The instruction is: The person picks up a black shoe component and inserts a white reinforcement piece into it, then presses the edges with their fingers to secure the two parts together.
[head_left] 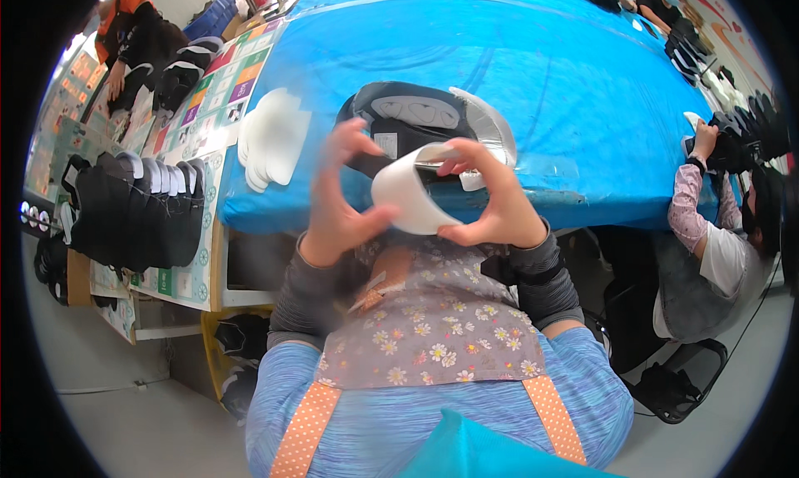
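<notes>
My right hand (503,201) grips a white flexible sheet (405,196), bent into a curve, with the thumb on its lower edge and the fingers at its upper edge. My left hand (339,196) is spread on the sheet's other side, its thumb close to the sheet; whether they touch I cannot tell. Motion slightly blurs the left fingers. Just behind the sheet, on the blue-covered table (399,53), lies a black fabric item (359,112) with a grey patterned panel, a small white label and a silvery, shiny side piece (491,128). Part of it is hidden by my hands.
A stack of white rounded sheets (273,141) lies left of the black item. Several black fabric pieces (137,216) with white inserts stand on the left side table. A person (137,37) works at far left, another (724,236) sits at right, a third (662,3) far right.
</notes>
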Demonstrator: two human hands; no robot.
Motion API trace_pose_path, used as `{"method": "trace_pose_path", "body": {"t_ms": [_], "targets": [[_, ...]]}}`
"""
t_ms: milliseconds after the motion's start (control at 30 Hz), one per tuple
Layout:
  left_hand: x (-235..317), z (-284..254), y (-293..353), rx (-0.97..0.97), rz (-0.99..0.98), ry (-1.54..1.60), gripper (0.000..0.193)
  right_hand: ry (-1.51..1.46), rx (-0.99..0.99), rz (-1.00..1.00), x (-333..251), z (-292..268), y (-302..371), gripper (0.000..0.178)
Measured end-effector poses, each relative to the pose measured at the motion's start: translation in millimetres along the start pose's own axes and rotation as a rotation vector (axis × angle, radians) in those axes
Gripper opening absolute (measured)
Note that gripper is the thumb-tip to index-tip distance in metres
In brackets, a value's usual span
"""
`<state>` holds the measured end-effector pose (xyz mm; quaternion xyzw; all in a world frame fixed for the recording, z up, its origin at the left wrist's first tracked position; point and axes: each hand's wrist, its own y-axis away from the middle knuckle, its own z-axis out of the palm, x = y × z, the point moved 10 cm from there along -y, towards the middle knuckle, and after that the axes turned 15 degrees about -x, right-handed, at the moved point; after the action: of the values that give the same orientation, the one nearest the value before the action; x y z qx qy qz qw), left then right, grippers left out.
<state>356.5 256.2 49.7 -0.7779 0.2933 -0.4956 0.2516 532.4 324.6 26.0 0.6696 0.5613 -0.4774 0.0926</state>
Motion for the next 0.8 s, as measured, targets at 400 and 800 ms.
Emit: {"method": "trace_pose_path", "body": {"t_ms": [400,800], "targets": [[-123.7,-40.7,10.0,0.167,-0.558,0.008,0.063,0.367,0.458,-0.078,-14.8,-104.2,-12.3,0.095],[-103.4,-29.8,35.4,0.043,-0.509,0.112,0.073,0.105,0.218,0.218,46.1,28.7,-35.2,0.086]]}}
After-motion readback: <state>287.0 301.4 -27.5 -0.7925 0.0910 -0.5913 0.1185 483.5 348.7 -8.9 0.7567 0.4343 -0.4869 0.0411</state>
